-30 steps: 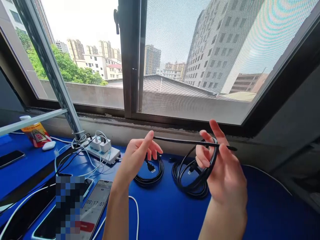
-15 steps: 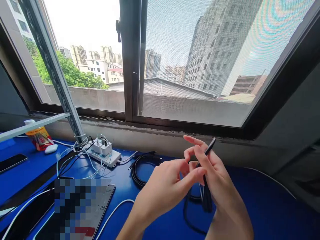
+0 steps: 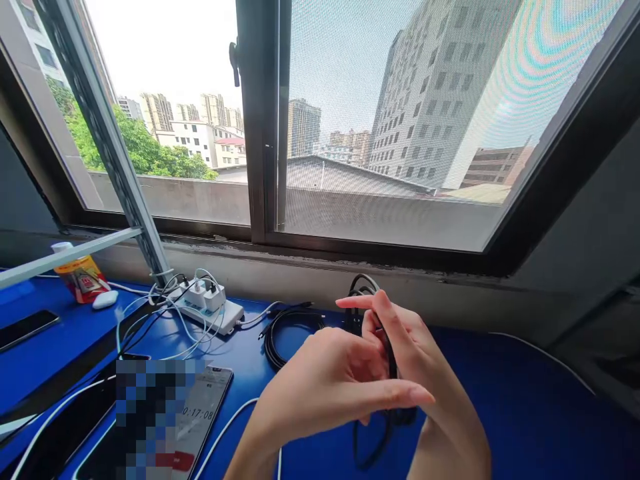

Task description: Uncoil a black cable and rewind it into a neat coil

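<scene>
In the head view my right hand [image 3: 425, 360] is closed round a black cable [image 3: 391, 363], with its index finger stretched out to the left. Loops of that cable rise above the fingers, and another loop hangs below. My left hand [image 3: 320, 387] is against the same cable, fingers curled in and thumb reaching across toward the right wrist. Its fingertips are partly hidden, as is most of the bundle behind both hands. Behind the left hand, a second coiled black cable [image 3: 273, 347] lies on the blue table [image 3: 525, 387].
A white power strip [image 3: 227, 319] with plugged-in chargers and tangled thin cables stands by the metal post [image 3: 113, 157]. Phones, including one showing a timer [image 3: 200, 413], lie at left. A red-and-yellow pouch [image 3: 84, 277] and a white case [image 3: 105, 299] sit farther left. Windows [image 3: 350, 180] rise behind.
The straight cable end above my right hand no longer shows; cable loops now stand there instead. My right hand has turned and dropped slightly, and my left thumb has extended rightward.
</scene>
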The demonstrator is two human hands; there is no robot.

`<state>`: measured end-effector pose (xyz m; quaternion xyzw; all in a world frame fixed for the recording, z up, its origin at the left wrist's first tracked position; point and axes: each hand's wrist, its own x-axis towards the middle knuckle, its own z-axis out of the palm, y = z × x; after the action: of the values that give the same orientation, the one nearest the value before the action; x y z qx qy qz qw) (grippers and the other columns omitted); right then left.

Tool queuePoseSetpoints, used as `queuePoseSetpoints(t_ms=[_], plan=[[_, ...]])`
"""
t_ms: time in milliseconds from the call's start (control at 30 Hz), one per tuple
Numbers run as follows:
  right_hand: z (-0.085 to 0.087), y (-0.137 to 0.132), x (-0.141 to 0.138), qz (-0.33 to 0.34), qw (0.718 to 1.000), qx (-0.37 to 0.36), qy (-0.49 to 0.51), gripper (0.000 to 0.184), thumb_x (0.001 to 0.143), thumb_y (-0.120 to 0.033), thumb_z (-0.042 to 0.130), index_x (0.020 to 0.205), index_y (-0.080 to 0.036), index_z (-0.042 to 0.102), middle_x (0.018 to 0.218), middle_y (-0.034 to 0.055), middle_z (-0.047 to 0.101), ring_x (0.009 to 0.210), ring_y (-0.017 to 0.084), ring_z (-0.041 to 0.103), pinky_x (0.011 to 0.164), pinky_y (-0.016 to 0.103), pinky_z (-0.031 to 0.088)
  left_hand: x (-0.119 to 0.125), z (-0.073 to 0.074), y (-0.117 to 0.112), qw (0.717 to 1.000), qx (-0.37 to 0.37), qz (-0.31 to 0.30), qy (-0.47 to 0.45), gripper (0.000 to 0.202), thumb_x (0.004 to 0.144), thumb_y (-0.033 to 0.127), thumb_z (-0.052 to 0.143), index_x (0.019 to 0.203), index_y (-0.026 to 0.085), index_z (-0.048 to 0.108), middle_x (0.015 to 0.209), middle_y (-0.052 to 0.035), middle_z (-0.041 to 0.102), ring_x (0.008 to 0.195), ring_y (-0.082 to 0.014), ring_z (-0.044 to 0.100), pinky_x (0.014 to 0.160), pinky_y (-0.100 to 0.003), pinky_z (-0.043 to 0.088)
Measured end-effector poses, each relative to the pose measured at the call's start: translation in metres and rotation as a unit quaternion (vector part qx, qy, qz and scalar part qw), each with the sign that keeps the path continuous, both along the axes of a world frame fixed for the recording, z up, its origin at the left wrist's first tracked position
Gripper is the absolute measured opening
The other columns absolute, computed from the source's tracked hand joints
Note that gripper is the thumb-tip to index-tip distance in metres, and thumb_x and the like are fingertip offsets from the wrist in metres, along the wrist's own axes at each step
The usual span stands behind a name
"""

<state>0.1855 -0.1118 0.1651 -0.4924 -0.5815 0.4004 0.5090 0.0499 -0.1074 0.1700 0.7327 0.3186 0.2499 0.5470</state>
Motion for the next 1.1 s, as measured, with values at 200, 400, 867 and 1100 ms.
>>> queuePoseSetpoints(t_ms=[200, 400, 867, 1100], plan=[[0.005, -0.002, -0.001, 0.002, 1.0, -0.004, 0.014, 0.071, 0.079, -0.077, 0.041, 0.096, -0.017, 0.074, 0.052, -0.0032, 0.037, 0.045, 0.007, 0.032, 0.04, 0.02, 0.028, 0.002, 0.001, -0.009, 0.997, 0.043, 0.005, 0.062, 0.049, 0.076, 0.053, 0.065, 0.052, 0.018, 0.042, 0.048, 0.0045, 0.044, 0.048, -0.0078, 0.043, 0.042, -0.019, 0.024], [0.004, -0.005, -0.001, -0.015, 0.996, -0.012, 0.083, 0.062, 0.079, -0.074, 0.045, 0.094, -0.02, 0.072, 0.055, -0.0028, 0.039, 0.045, 0.007, 0.035, 0.042, 0.019, 0.032, 0.013, 0.003, -0.008, 0.991, -0.058, -0.058, -0.101, 0.034, 0.083, 0.04, 0.057, 0.059, 0.017, 0.05, 0.054, 0.0034, 0.05, 0.047, -0.0068, 0.047, 0.046, -0.017, 0.036], [0.003, 0.002, 0.015, -0.12, 0.992, 0.024, -0.039, 0.067, 0.07, -0.054, 0.066, 0.125, -0.017, 0.056, 0.049, -0.0095, 0.034, 0.041, 0.005, 0.027, 0.036, 0.018, 0.022, -0.012, 0.022, 0.007, 0.815, 0.016, 0.372, -0.444, 0.037, 0.074, 0.032, 0.062, 0.05, 0.02, 0.036, 0.036, 0.0095, 0.029, 0.033, -0.0035, 0.028, 0.035, -0.015, 0.026], [0.009, -0.002, 0.012, -0.171, 0.973, 0.141, 0.071, 0.045, 0.077, -0.045, 0.062, 0.113, -0.019, 0.064, 0.058, -0.0023, 0.055, 0.043, 0.007, 0.042, 0.039, 0.019, 0.035, -0.019, 0.02, 0.009, 0.863, 0.017, 0.331, -0.381, 0.039, 0.075, 0.033, 0.058, 0.045, 0.02, 0.036, 0.036, 0.0076, 0.029, 0.034, -0.0045, 0.028, 0.036, -0.019, 0.024]])
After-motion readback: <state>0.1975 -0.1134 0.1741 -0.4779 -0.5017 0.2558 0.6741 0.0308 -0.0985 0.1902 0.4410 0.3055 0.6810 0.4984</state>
